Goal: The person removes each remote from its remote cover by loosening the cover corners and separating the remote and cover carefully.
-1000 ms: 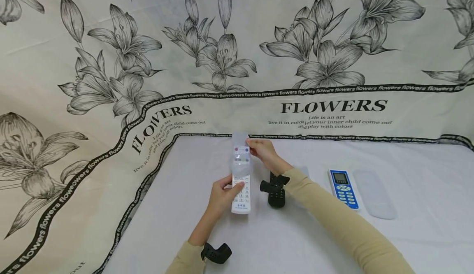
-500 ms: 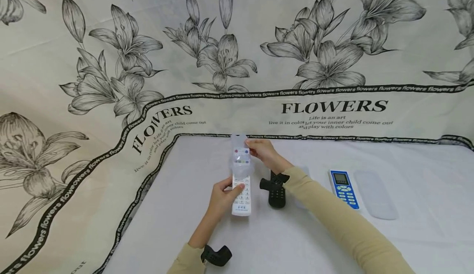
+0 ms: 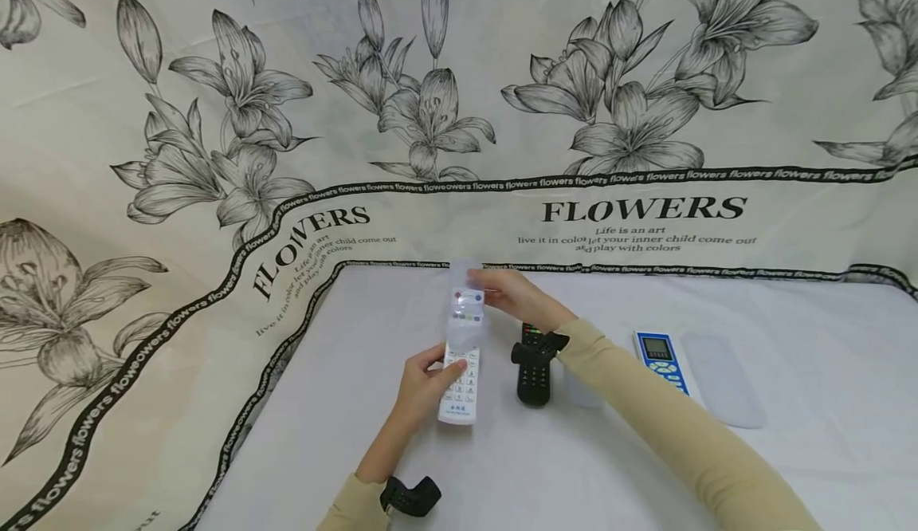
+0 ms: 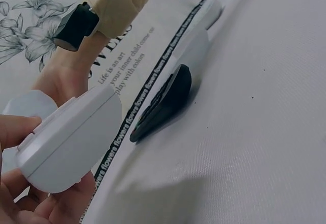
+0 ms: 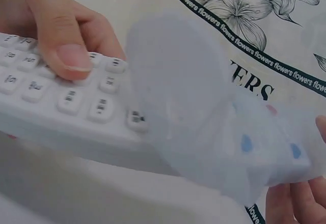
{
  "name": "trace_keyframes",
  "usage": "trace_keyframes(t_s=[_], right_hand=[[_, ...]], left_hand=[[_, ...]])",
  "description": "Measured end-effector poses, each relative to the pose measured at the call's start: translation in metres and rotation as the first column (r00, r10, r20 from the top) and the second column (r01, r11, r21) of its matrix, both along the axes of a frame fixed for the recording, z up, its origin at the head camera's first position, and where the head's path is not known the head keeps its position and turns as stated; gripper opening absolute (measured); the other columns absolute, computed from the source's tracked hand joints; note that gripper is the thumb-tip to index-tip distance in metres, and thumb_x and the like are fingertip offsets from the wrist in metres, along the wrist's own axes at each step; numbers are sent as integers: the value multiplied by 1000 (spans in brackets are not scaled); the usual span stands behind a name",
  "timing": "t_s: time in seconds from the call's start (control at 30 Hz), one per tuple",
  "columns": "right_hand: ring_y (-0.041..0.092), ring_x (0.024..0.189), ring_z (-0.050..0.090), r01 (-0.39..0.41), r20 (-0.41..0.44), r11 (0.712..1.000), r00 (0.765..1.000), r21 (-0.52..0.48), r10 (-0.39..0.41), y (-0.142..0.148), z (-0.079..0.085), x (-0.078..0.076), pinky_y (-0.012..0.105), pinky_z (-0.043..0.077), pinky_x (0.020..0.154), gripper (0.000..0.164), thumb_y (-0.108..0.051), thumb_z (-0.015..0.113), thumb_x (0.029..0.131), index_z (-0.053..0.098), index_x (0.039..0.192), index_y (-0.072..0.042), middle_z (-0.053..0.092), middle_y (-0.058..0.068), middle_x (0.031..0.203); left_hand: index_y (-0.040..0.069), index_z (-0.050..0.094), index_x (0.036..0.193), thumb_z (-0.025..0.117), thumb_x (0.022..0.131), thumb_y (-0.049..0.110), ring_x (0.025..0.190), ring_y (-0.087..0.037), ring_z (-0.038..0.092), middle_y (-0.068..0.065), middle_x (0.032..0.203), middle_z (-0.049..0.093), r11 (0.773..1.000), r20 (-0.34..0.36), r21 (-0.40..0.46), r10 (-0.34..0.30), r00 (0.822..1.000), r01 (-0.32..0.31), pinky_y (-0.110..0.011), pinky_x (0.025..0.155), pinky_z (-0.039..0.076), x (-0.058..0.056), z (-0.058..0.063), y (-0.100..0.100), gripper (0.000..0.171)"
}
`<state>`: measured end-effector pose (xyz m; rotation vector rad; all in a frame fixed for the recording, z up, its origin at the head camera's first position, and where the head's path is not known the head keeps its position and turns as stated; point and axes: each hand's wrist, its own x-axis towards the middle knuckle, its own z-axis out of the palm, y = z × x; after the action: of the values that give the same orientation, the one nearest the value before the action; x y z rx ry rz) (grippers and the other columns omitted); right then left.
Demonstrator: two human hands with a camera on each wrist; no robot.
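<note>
My left hand (image 3: 421, 383) grips a white remote control (image 3: 459, 399), its thumb lying over the keypad. A translucent plastic sleeve (image 3: 464, 333) covers the upper part of the remote, and coloured buttons show through it. Up at the sleeve's far end, my right hand (image 3: 512, 296) pinches the film. The right wrist view shows the sleeve's loose, rounded flap (image 5: 178, 71) standing off the keys. From the left wrist view, the remote's lower end (image 4: 66, 142) is held between thumb and fingers, above the table.
A black remote (image 3: 534, 383) lies under my right wrist, with a clear sleeve (image 3: 586, 387) beside it, partly behind the forearm. Further right are a blue-and-white remote (image 3: 660, 359) and another clear sleeve (image 3: 724, 379). A flower-printed cloth (image 3: 459, 224) hangs behind the white table.
The remote's lower end has swung slightly left and toward me with my left hand. My right fingers sit a little further left across the sleeve's far end. The right forearm covers more of the blue-and-white remote.
</note>
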<state>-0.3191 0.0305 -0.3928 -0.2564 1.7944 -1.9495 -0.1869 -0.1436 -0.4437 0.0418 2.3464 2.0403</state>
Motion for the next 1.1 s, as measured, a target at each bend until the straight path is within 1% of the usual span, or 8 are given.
trace_keyframes(t_s=[0.07,0.17,0.27,0.43,0.57,0.77,0.87,1.1], right_hand=[[14,101,56,6,31,1000,1000,2,-6,0,2,-4,30,47,96,26,-16,53,98,57,117,0,56,3,112],[12,89,59,20,76,1000,997,6,-21,0,4,-8,24,50,82,19,-14,58,95,60,110,-2,60,0,99],[11,85,61,43,76,998,996,34,-45,-1,3,-9,23,52,76,25,-12,61,93,60,114,0,63,-1,92],[9,82,61,140,30,985,989,97,-143,-2,3,-8,21,51,78,40,-16,68,88,59,122,3,65,-5,88],[10,82,61,209,31,972,976,109,-214,-5,4,-8,23,50,79,40,-21,71,85,62,118,0,65,-4,88],[10,84,61,316,75,946,944,71,-321,-12,5,-8,23,49,81,40,-18,75,81,64,117,-2,66,-5,89],[10,86,61,344,66,938,936,48,-347,-14,5,-6,24,49,85,41,-15,74,81,64,118,-2,67,-5,92],[10,90,60,363,45,931,930,43,-365,-14,6,-2,30,47,97,39,-14,72,83,63,119,-2,68,-3,98]], left_hand=[[-5,58,127,67,88,13,74,-9,64,-12,98,62,1000,1,-9,-25,1000,25,-23,66,55,-1,0,-1,44],[-5,58,127,67,88,13,74,-9,65,-11,97,61,998,6,-18,-67,998,67,-23,65,55,-2,-2,-3,44],[-6,57,127,67,88,12,75,-9,66,-12,98,61,996,2,-25,-90,996,90,-23,65,56,-2,-3,-3,45],[-7,57,127,67,88,10,74,-10,67,-11,96,60,997,2,12,-80,997,80,-24,65,56,0,-1,3,44],[-7,56,128,67,88,10,75,-13,69,-12,96,61,997,-24,48,-61,998,62,-27,64,58,3,1,11,45],[-7,57,126,67,88,10,76,-18,70,-19,98,64,1000,-68,21,-11,998,12,-27,63,59,8,1,15,44],[-8,57,126,67,87,10,75,-18,70,-22,98,65,1000,-79,11,-1,997,2,-27,62,59,9,-1,14,43],[-8,58,125,67,87,10,74,-19,71,-21,98,65,1000,-79,5,0,997,0,-27,62,58,13,-2,11,43]])
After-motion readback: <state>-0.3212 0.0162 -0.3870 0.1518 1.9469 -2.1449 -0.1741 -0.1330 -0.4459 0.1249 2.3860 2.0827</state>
